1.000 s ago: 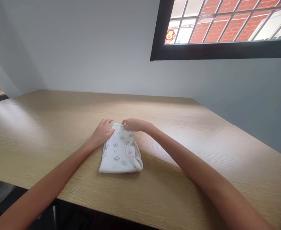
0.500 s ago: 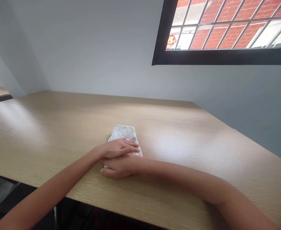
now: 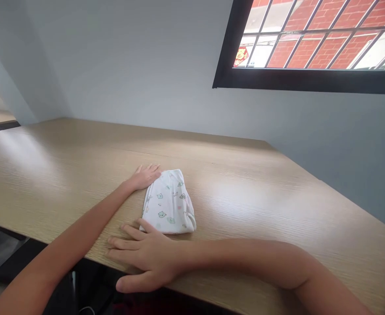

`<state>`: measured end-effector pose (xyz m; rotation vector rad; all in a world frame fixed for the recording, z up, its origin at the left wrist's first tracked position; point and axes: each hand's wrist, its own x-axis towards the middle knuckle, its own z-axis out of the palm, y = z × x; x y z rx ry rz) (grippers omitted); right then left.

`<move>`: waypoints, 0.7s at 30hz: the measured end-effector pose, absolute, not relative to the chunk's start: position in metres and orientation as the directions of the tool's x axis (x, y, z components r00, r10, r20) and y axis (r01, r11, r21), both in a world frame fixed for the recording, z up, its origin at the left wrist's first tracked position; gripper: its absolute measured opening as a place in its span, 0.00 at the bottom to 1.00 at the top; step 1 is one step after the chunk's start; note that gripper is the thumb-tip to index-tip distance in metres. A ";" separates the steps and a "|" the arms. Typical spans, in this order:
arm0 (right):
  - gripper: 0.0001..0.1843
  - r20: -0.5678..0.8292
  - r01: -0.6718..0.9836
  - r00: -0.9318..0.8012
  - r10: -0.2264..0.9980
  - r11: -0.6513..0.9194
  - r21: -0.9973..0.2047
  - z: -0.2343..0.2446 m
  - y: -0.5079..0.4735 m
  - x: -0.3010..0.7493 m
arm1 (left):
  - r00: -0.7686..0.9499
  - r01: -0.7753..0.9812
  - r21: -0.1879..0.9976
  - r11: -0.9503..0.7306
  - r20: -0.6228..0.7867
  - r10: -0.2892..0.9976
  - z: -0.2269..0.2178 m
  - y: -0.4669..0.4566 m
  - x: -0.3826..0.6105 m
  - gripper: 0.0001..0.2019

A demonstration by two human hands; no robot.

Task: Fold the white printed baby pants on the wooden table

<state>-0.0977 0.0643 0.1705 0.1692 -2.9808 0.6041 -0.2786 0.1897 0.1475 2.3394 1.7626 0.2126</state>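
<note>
A folded white cloth with small green and pink prints lies flat on the table, its long side running away from me. My left hand rests open on the wood, with its fingertips at the cloth's far left edge. My right hand lies open and flat on the table, close to the near left corner of the cloth. Its fingers point left and its forearm crosses in front of the cloth. Neither hand holds anything.
The light wood-grain table runs back to a grey wall. High on the right, a black-framed barred window shows a red brick wall outside. The table's near edge passes just below my right hand.
Both hands have come off the cloth, which is now fully in view. My right hand has moved toward me and my left hand has moved to the far left edge.
</note>
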 end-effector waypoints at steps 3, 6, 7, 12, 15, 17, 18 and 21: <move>0.31 0.036 -0.139 -0.990 -0.138 0.877 -0.461 0.173 0.060 -0.097 | 0.249 0.936 0.255 -0.242 0.002 0.968 0.143 0.192 -0.286 0.26; 0.24 -0.112 -0.205 -0.956 -0.273 0.888 -0.411 0.187 0.063 -0.096 | 0.223 0.936 0.277 -0.219 0.018 0.975 0.142 0.192 -0.287 0.28; 0.21 -0.170 -0.240 -0.931 -0.322 0.894 -0.378 0.194 0.065 -0.094 | 0.218 0.934 0.285 -0.215 0.023 0.976 0.142 0.191 -0.287 0.29; 0.21 -0.205 -0.124 -0.964 -0.171 0.967 -0.223 0.231 0.079 -0.080 | 0.211 0.920 0.327 -0.216 0.051 0.976 0.141 0.190 -0.286 0.29; 0.37 -0.301 0.275 -0.920 0.250 0.960 -0.045 0.242 0.087 -0.073 | 0.210 0.905 0.362 -0.225 0.080 0.974 0.139 0.191 -0.286 0.28; 0.39 -0.457 0.455 -0.774 0.438 0.887 0.081 0.246 0.092 -0.074 | 0.210 0.889 0.393 -0.237 0.109 0.972 0.140 0.190 -0.285 0.26; 0.35 -0.515 0.489 -0.715 0.473 0.865 0.115 0.247 0.094 -0.075 | 0.210 0.878 0.410 -0.245 0.131 0.969 0.141 0.189 -0.284 0.26; 0.17 -0.561 0.495 -0.681 0.470 0.861 0.119 0.248 0.100 -0.079 | 0.208 0.831 0.472 -0.292 0.224 0.952 0.148 0.183 -0.277 0.26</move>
